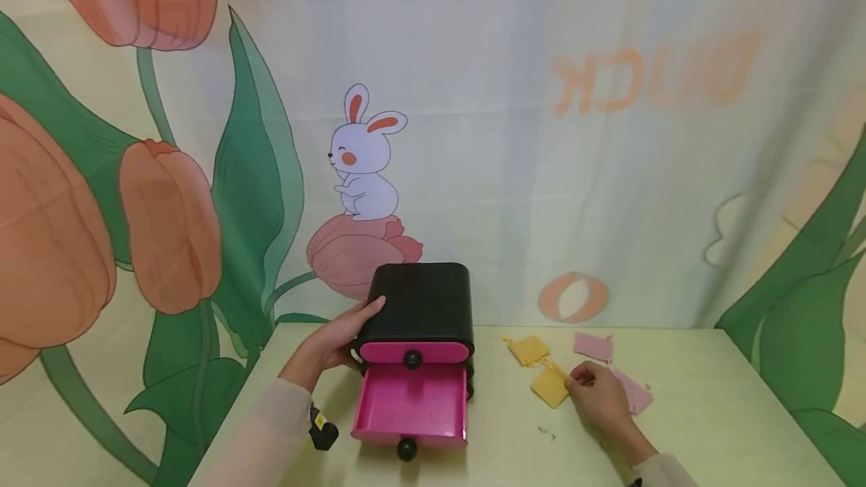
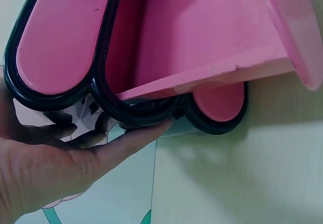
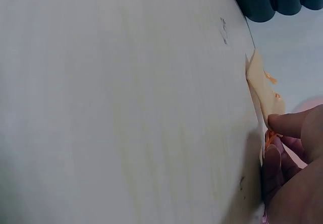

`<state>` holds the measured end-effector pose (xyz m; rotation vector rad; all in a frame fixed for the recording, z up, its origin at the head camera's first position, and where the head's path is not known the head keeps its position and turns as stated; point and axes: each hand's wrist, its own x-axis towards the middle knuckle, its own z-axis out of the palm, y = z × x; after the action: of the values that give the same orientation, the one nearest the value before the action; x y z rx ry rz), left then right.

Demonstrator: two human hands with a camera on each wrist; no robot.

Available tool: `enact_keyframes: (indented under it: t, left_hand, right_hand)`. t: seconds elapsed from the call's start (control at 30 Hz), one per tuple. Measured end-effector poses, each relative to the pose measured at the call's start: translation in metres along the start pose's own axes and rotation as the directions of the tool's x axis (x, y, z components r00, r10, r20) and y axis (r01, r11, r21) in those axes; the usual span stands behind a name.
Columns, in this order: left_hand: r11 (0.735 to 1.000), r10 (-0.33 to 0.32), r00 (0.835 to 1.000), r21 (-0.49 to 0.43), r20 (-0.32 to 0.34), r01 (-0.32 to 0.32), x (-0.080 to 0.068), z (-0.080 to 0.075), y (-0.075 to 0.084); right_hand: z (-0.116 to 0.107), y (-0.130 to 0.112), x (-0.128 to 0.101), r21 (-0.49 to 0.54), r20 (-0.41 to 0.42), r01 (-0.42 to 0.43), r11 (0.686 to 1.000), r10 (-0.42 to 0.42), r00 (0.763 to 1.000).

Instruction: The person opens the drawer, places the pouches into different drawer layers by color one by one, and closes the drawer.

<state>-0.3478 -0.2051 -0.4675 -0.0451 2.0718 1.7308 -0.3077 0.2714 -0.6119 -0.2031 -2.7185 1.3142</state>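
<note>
A small black drawer cabinet (image 1: pixel 421 299) with pink fronts and round black knobs stands toward the back of the table. Its middle drawer (image 1: pixel 416 404) is pulled out and shows a bare pink inside, below a closed top drawer (image 1: pixel 389 352). My left hand (image 2: pixel 65 168) rests against the cabinet's left side, thumb and fingers stretched along it, one fingertip at the top edge. With my right hand (image 1: pixel 602 400) I pinch the corded end of a yellow drawstring pouch (image 3: pixel 260 85) between thumb and fingers. That pouch lies low at the table surface.
Another yellow pouch (image 1: pixel 528 350) lies just behind. Two pink pouches are close to the right hand, one at the back (image 1: pixel 593 346) and one partly behind the hand (image 1: pixel 633 391). A printed curtain (image 1: pixel 501 134) hangs behind the table (image 1: pixel 710 412).
</note>
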Motion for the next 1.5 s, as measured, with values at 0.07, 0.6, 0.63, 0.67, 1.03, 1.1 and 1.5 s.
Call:
enact_keyframes:
  t: [0.07, 0.6, 0.63, 0.67, 1.03, 1.1, 1.5]
  left_hand:
    - [1.0, 0.004, 1.0, 0.0, 0.003, -0.004, 0.001, 0.0, 0.001]
    - [1.0, 0.003, 1.0, 0.029, -0.017, -0.002, -0.001, -0.003, -0.001]
    - [1.0, 0.002, 1.0, 0.031, -0.015, -0.001, -0.002, -0.003, 0.0]
    - [1.0, -0.001, 1.0, 0.032, -0.014, 0.002, -0.002, -0.003, 0.0]
    - [0.999, -0.004, 1.0, 0.035, -0.015, 0.004, -0.003, -0.004, 0.002]
    - [0.999, -0.018, 1.0, 0.033, -0.022, 0.018, -0.003, -0.004, 0.002]
    - [1.0, -0.004, 1.0, 0.025, -0.023, 0.005, -0.001, 0.0, 0.0]
  right_hand:
    - [-0.001, -0.001, -0.002, 0.029, 0.003, 0.001, 1.0, -0.001, 1.0]
    - [0.001, -0.125, -0.046, 0.422, 0.01, 0.213, 0.881, -0.239, 0.971]
    - [0.0, -0.136, -0.05, 0.442, 0.014, 0.231, 0.867, -0.264, 0.964]
    - [0.001, -0.147, -0.054, 0.455, 0.02, 0.245, 0.856, -0.285, 0.958]
    - [0.046, -0.205, -0.082, 0.387, 0.123, 0.399, 0.831, -0.476, 0.871]
    - [0.055, -0.207, -0.086, 0.363, 0.146, 0.449, 0.816, -0.526, 0.838]
    - [0.086, -0.204, -0.091, 0.289, 0.244, 0.487, 0.824, -0.556, 0.795]
